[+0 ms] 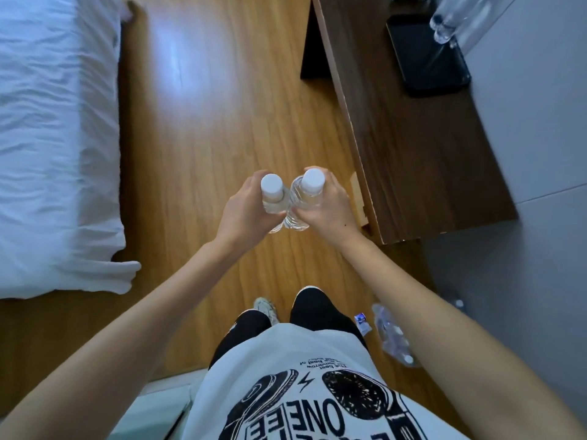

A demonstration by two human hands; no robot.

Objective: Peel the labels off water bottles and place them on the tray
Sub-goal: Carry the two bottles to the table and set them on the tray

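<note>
I hold two clear water bottles with white caps upright in front of me, side by side and touching, above the wooden floor. My left hand (pixel 244 208) grips the left bottle (pixel 272 193) and my right hand (pixel 327 206) grips the right bottle (pixel 309 193). No label shows on either bottle. A black tray (pixel 425 58) lies on the dark wooden desk (pixel 422 166) at the upper right, with clear bottles (pixel 457 17) lying at its far end.
A bed with white sheets (pixel 54 138) fills the left side. On the floor by my feet lie a pack of bottles (pixel 394 336) and a small peeled label (pixel 362 322). A grey wall (pixel 533 115) runs behind the desk.
</note>
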